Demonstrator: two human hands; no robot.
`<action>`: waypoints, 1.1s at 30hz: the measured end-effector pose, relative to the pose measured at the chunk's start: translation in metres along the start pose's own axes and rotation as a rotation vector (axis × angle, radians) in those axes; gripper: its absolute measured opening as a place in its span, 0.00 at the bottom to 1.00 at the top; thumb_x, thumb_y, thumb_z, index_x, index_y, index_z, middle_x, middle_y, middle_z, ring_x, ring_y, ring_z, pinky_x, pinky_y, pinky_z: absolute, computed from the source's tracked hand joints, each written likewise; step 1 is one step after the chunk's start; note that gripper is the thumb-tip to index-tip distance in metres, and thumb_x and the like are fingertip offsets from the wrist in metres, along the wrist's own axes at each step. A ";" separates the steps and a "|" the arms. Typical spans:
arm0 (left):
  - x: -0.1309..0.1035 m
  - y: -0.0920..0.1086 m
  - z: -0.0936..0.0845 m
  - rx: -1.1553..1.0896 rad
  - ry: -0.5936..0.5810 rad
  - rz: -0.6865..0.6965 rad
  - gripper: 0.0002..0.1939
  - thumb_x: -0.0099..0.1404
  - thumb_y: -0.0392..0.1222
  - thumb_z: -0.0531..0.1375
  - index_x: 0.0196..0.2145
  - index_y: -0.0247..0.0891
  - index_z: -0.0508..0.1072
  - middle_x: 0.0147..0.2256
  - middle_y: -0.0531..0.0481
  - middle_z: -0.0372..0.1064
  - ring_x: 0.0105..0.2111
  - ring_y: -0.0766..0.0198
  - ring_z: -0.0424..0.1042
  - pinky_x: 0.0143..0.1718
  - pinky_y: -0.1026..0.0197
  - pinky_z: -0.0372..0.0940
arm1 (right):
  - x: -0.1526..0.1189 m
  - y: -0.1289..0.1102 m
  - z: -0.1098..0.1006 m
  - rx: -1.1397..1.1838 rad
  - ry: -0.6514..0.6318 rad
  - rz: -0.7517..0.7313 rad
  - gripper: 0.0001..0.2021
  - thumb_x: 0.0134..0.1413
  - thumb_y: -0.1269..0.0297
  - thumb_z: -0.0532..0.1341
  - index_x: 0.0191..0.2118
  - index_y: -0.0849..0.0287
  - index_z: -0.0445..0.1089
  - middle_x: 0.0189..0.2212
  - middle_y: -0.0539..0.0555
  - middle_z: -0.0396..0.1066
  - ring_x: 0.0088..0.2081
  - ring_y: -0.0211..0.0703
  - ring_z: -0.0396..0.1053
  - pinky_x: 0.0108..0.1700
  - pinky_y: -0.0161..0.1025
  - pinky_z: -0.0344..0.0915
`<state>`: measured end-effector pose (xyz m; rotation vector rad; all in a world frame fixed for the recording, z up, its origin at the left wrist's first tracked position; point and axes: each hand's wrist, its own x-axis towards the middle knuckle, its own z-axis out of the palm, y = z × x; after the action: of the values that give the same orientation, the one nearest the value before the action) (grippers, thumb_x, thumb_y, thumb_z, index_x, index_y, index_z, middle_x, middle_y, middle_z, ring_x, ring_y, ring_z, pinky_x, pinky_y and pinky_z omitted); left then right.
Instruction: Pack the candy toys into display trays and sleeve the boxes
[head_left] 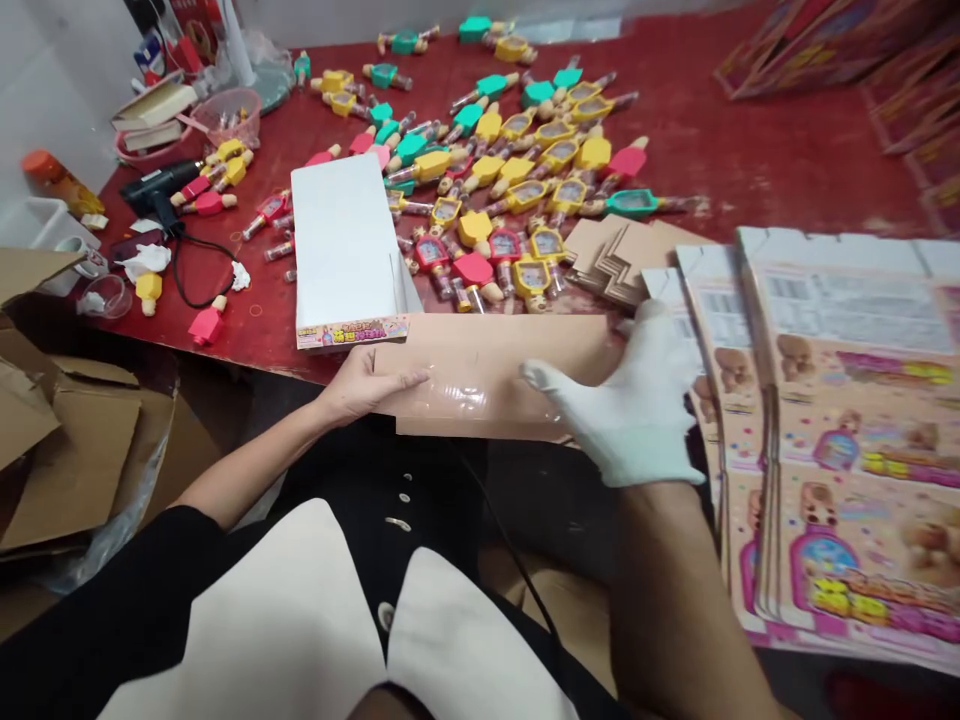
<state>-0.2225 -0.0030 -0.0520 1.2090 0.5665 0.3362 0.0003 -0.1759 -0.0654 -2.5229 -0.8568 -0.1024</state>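
A tan cardboard piece (502,350) with a glossy clear film patch is held level in front of my body. My bare left hand (367,385) grips its left end, thumb on top and fingers hidden underneath. My right hand (637,400), in a white glove, is at its right end with the thumb over the top face; its other fingers are blurred at the far edge. Just beyond my left hand, a white open-topped box (345,240) with a printed front strip stands on the red table (742,150).
Many yellow, green and red plastic toys (517,170) are spread behind the box. Stacked printed cartons (855,400) lie at right, near folded cardboard inserts (622,255). A heat gun (161,190) and pink basket (229,115) are at left, above brown cardboard boxes (82,440).
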 end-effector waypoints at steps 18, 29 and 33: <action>0.006 -0.011 -0.019 0.536 0.177 0.450 0.41 0.51 0.66 0.72 0.55 0.41 0.72 0.57 0.44 0.71 0.57 0.52 0.71 0.60 0.52 0.66 | -0.061 -0.004 -0.003 0.578 0.001 -0.061 0.39 0.37 0.42 0.73 0.55 0.59 0.72 0.50 0.59 0.71 0.51 0.55 0.70 0.57 0.56 0.68; 0.016 0.001 -0.023 0.591 0.199 0.415 0.30 0.54 0.67 0.70 0.39 0.39 0.71 0.39 0.52 0.71 0.42 0.62 0.73 0.46 0.59 0.68 | -0.050 -0.016 -0.021 0.445 -0.313 0.073 0.32 0.42 0.52 0.64 0.55 0.57 0.74 0.51 0.60 0.73 0.51 0.55 0.71 0.57 0.55 0.67; 0.018 -0.004 -0.023 0.476 0.211 0.342 0.29 0.55 0.66 0.70 0.33 0.38 0.67 0.32 0.54 0.64 0.38 0.64 0.70 0.44 0.58 0.69 | -0.051 -0.010 -0.013 0.601 -0.283 0.164 0.29 0.41 0.51 0.67 0.51 0.60 0.74 0.48 0.62 0.73 0.48 0.54 0.72 0.56 0.57 0.68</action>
<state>-0.2214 0.0231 -0.0657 1.7505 0.6418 0.6488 -0.0451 -0.2031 -0.0608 -2.0434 -0.6520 0.5017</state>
